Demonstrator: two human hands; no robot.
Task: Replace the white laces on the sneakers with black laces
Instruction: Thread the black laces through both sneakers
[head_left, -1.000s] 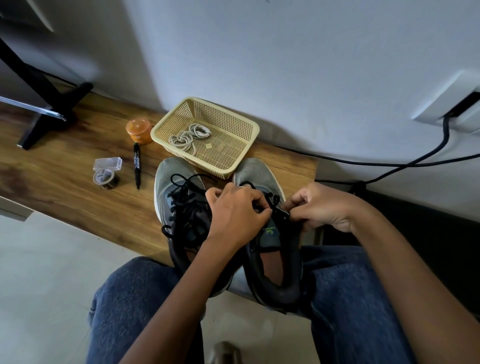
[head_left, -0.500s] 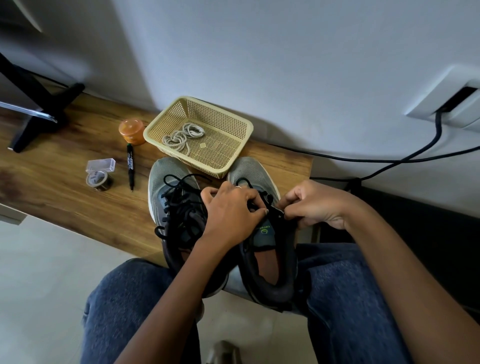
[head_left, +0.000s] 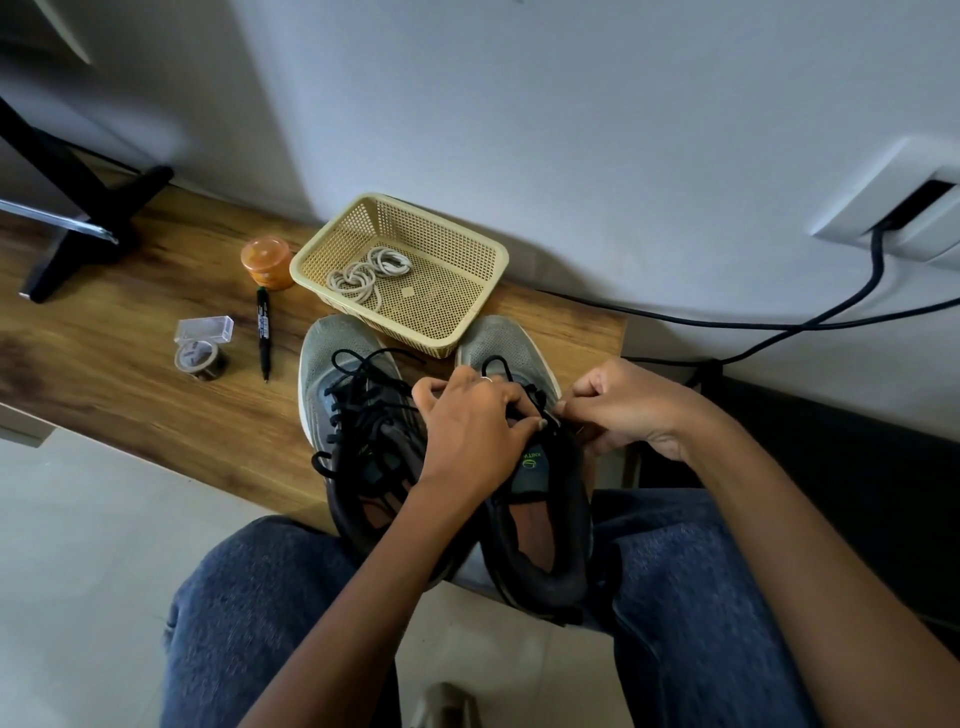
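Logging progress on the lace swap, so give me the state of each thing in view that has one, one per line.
Left sneaker: laced in black, loose ends untied.
Right sneaker: black lace partly threaded.
White laces: removed, coiled in the basket.
Left hand: gripping the right sneaker's lace area.
Right hand: pinching at the black lace.
Marker: capped, lying flat.
Orange jar: closed.

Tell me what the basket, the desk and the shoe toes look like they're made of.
Basket: looks like moulded plastic, pale yellow, with a fine grid of holes. Desk: wood or wood-look laminate, brown grain with a slight sheen; which one isn't clear. Shoe toes: grey knit or mesh fabric, matte and finely textured.
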